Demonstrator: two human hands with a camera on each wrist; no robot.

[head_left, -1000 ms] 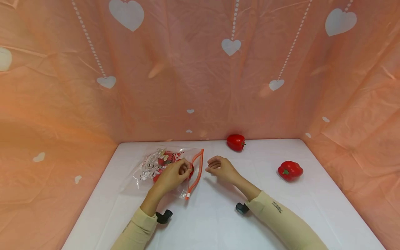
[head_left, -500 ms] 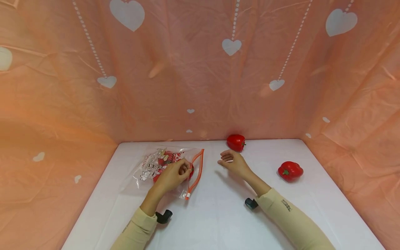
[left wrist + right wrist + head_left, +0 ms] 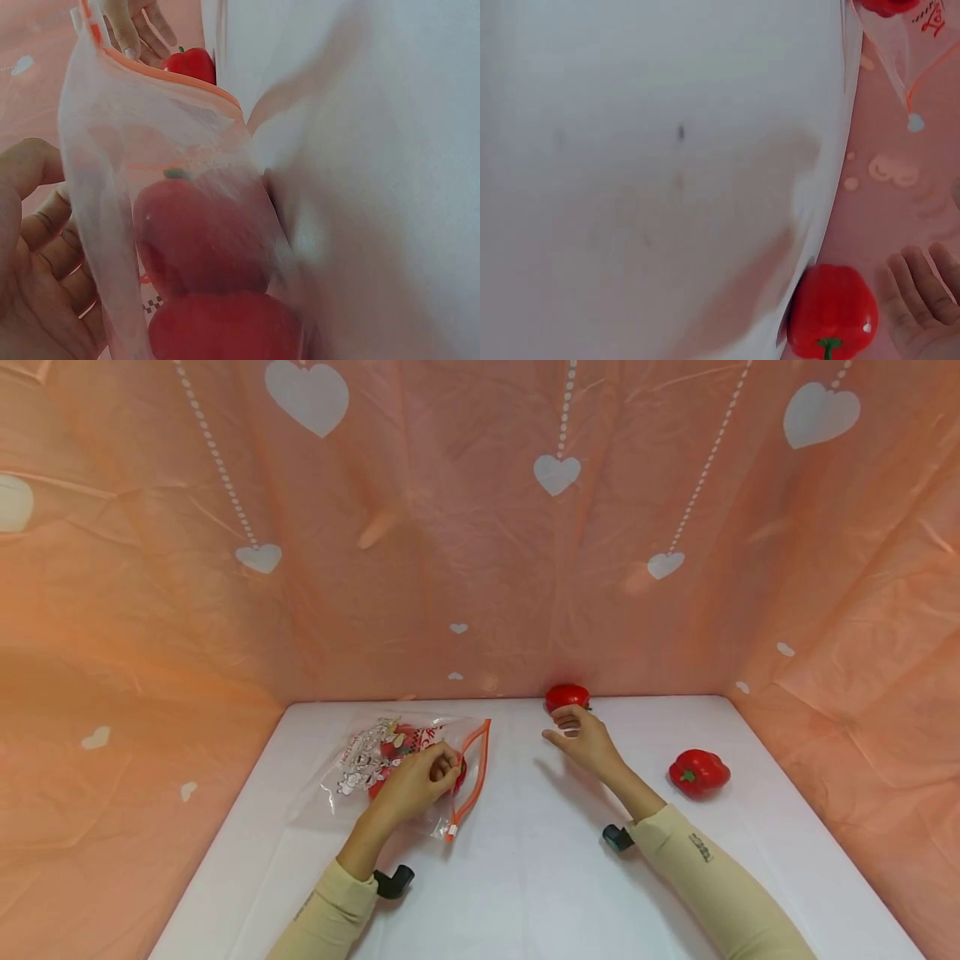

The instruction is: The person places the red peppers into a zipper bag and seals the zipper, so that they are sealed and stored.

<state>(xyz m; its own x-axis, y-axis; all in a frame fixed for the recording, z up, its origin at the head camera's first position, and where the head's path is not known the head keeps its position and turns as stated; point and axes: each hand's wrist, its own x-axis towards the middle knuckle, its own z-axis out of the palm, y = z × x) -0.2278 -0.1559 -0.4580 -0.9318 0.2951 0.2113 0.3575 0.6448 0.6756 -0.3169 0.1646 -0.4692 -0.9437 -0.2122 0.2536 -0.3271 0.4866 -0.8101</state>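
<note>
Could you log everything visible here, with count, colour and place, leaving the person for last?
zip bag: 1, clear with orange edging and print, left half of table
bagged bell peppers: at least 2, red, inside the bag
far bell pepper: 1, red, table's back edge
right bell pepper: 1, red, table's right side
table: 1, white, underneath
backdrop: peach-orange, white hearts, behind and at both sides
wrist cameras: 2, dark, at the cuffs
sleeves: 2, beige, lower frame
left hand: 1, bare, at bag's mouth
right hand: 1, bare, near far pepper
</note>
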